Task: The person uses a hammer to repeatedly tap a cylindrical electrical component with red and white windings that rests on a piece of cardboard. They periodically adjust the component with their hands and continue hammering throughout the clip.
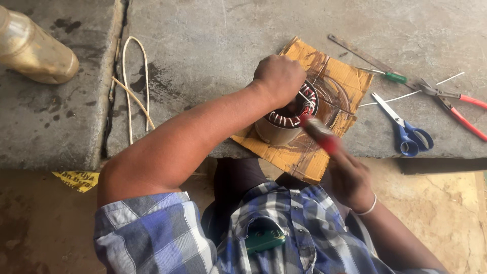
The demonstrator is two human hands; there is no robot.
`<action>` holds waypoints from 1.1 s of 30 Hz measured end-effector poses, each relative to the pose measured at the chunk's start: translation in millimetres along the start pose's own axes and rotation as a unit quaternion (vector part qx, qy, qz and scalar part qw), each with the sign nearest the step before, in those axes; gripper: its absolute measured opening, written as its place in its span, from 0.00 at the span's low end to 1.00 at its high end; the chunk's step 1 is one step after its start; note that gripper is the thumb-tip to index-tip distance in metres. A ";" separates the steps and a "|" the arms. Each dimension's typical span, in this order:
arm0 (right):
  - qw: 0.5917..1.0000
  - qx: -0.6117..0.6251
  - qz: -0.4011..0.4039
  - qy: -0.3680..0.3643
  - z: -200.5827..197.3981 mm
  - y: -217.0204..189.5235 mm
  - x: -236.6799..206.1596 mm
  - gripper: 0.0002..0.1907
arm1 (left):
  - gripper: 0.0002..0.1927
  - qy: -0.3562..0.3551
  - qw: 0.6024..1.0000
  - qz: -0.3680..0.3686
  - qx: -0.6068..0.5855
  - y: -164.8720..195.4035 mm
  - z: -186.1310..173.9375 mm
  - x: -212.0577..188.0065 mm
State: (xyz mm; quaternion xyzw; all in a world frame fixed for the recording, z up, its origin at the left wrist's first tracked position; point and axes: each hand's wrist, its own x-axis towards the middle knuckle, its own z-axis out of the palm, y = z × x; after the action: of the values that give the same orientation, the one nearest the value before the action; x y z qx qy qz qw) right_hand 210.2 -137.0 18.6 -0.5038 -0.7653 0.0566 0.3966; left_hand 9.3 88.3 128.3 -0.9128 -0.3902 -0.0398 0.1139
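Observation:
A round metal motor stator (280, 128) with copper windings stands on a piece of brown cardboard (339, 81) at the edge of a concrete slab. My left hand (278, 77) is closed over the stator's top rim, gripping it. My right hand (350, 178) holds a red-handled tool (320, 136), blurred, whose tip points into the stator's windings.
Blue-handled scissors (406, 133), red-handled pliers (456, 106), a green-handled screwdriver (390, 76), a metal strip (362, 53) and thin white sticks lie to the right on the slab. A bent white sleeve loop (133, 86) lies left. A tan bottle (30, 48) lies at far left.

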 end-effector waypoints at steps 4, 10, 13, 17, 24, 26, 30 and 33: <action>0.999 0.026 -0.003 -0.032 -15.9 -4.4 6.2 0.22 | 0.04 -0.002 1.000 0.012 0.010 0.6 1.2 -1.5; 0.997 0.002 0.022 -0.076 -33.7 -23.2 24.7 0.28 | 0.06 0.006 1.000 0.007 0.009 2.0 11.3 -0.1; 0.994 -0.013 0.044 -0.098 -48.8 -30.2 29.9 0.29 | 0.06 0.047 0.999 0.008 -0.020 0.9 12.8 -0.4; 0.988 -0.018 0.062 -0.144 -56.8 -28.0 33.1 0.33 | 0.06 0.024 0.999 0.000 -0.034 -0.8 7.5 -1.7; 0.996 0.001 0.037 -0.078 -37.6 -5.6 15.9 0.30 | 0.06 -0.025 0.999 0.007 -0.026 -0.9 1.1 -4.1; 0.997 0.033 0.047 -0.045 -40.0 2.3 12.7 0.29 | 0.19 -0.029 0.998 -0.004 -0.057 -4.6 -10.5 -3.7; 0.988 -0.006 0.156 0.009 -69.8 8.7 19.9 0.25 | 0.38 0.016 0.931 0.004 -0.364 16.3 -41.6 -23.4; 0.997 0.031 0.075 -0.002 -112.2 0.6 34.9 0.22 | 0.36 0.162 0.892 0.061 -0.418 78.7 -30.9 -79.9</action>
State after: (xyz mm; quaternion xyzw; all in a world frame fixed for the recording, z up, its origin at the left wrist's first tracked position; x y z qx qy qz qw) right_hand 278.9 -143.3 113.7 -0.5474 -0.7239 0.1104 0.4052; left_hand 11.3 -28.0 131.5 -0.8790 -0.2577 -0.3393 -0.2141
